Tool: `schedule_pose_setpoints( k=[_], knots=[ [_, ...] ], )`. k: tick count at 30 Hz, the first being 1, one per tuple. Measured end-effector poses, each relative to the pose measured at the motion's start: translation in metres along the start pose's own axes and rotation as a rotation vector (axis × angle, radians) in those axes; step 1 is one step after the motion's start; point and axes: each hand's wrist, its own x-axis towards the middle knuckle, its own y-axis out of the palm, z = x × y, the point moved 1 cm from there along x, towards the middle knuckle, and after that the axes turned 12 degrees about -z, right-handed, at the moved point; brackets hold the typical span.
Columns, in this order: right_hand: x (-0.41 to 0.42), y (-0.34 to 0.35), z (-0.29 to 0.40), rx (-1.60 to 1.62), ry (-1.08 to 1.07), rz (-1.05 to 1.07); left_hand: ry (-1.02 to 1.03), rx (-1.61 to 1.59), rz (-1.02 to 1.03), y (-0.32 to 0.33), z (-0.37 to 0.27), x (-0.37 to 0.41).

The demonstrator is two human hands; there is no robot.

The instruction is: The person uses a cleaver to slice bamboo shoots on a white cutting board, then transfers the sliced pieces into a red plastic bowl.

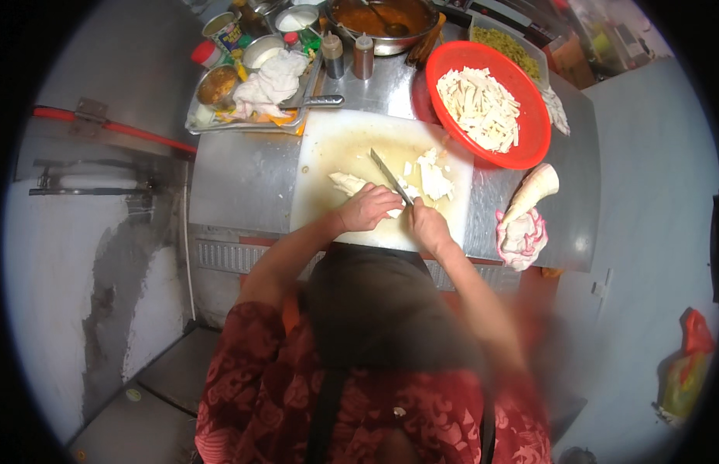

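Note:
A pale peeled bamboo shoot [347, 183] lies on the white cutting board [336, 136], its tip to the far left. My left hand [371, 207] holds it down with bent fingers that hide much of it. In my right hand [432, 226] is the handle of a kitchen knife [388, 172], seen nearly edge-on. Its blade slants away to the upper left, close beside my left fingertips. A heap of cut bamboo shoot pieces [433, 177] rests right of the blade, with small bits scattered around.
A red plastic basin [536, 130] of cut strips [478, 107] stands at the board's far right corner. Another shoot [536, 188] and a pink-edged cloth [520, 240] lie right. At back left, a metal tray [243, 126] holds bowls, a cloth and a handled tool [324, 101].

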Motion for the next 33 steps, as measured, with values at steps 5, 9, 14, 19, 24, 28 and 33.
schedule_pose_setpoints(
  k=[5, 9, 14, 19, 24, 28, 33],
  knots=[
    [-0.011, -0.014, 0.018, 0.074, -0.012, -0.081, -0.024, 0.035, -0.005, 0.000, 0.000, -0.003],
    [-0.003, 0.007, 0.000, 0.011, 0.022, -0.032, 0.003, -0.005, -0.030, -0.002, 0.000, 0.001],
    [-0.014, -0.004, 0.009, -0.002, 0.009, -0.030, 0.007, -0.004, 0.018, -0.004, -0.001, -0.001],
    [-0.003, -0.003, 0.013, -0.006, 0.016, -0.002, 0.016, -0.033, -0.007, -0.004, 0.001, -0.001],
    [-0.017, 0.000, 0.010, 0.020, 0.011, -0.045, 0.027, -0.007, -0.005, -0.002, 0.001, -0.004],
    [0.002, -0.003, 0.010, -0.025, 0.026, 0.023, 0.040, -0.013, -0.031, -0.004, 0.003, -0.004],
    [-0.015, -0.001, 0.012, 0.019, 0.025, -0.025, 0.016, -0.042, -0.028, -0.005, 0.001, -0.003]
  ],
)
